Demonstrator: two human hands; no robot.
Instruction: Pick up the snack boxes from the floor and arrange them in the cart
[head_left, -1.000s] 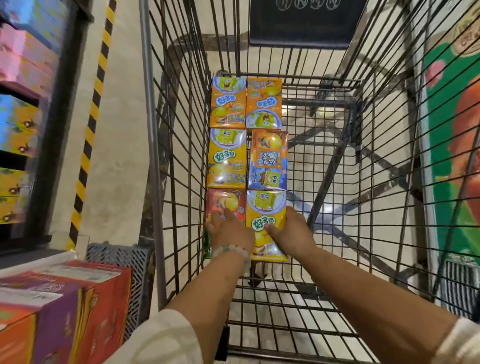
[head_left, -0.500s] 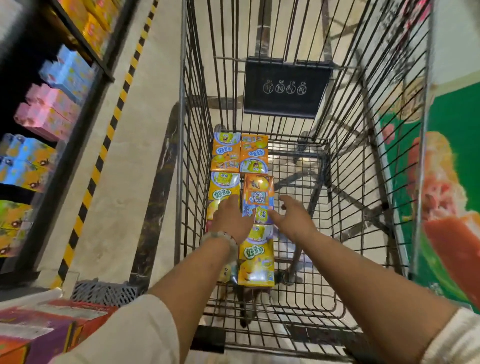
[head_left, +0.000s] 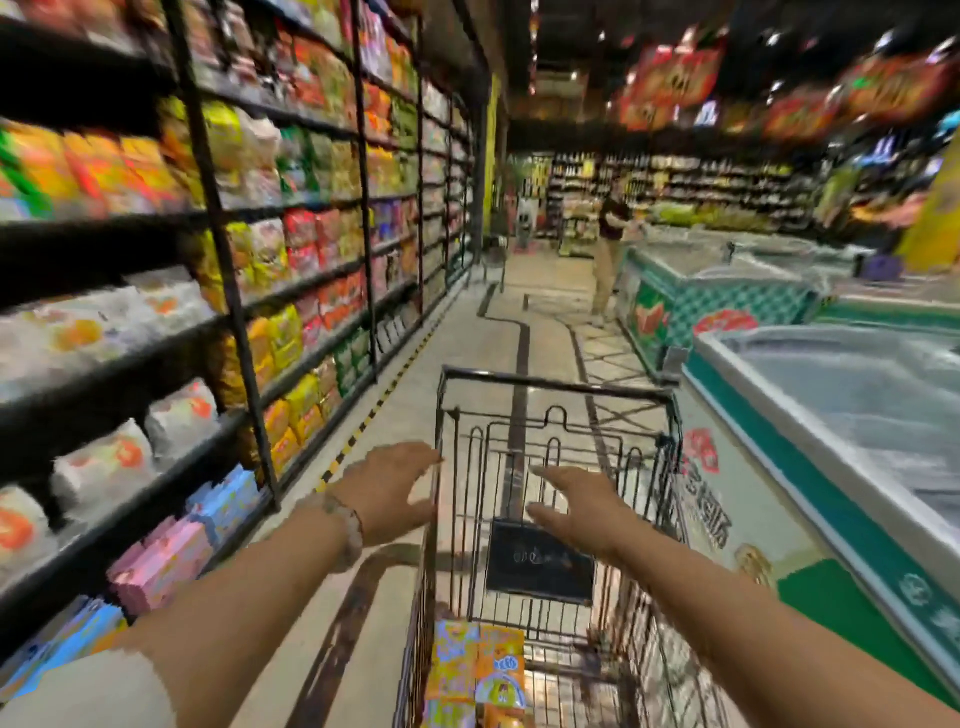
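Both hands are hanging in the air above the cart (head_left: 558, 382), holding nothing; the left hand (head_left: 387, 493) is reaching out over the cart's left rim with its fingers (head_left: 423, 457) spread apart and nearly straight; the right hand (head_left: 576, 512) is hovering over the middle of the basket, its fingers (head_left: 545, 474) likewise apart and extended toward the far end. The snack boxes (head_left: 475, 670) are lying flat on the basket floor along the left wall, at the near end of the cart; they are sitting well below and behind both sets of fingertips, touching neither hand. A pale bracelet (head_left: 349, 525) is circling the left wrist. A dark placard (head_left: 540, 564) is hanging on the cart's wire panel beneath the right hand. Stocked shelves (head_left: 234, 260) are running along the left of the aisle; chest freezers (head_left: 810, 415) are standing just beside the cart on the right. Motion blur is softening the whole view; a person (head_left: 610, 249) is standing far down the aisle.
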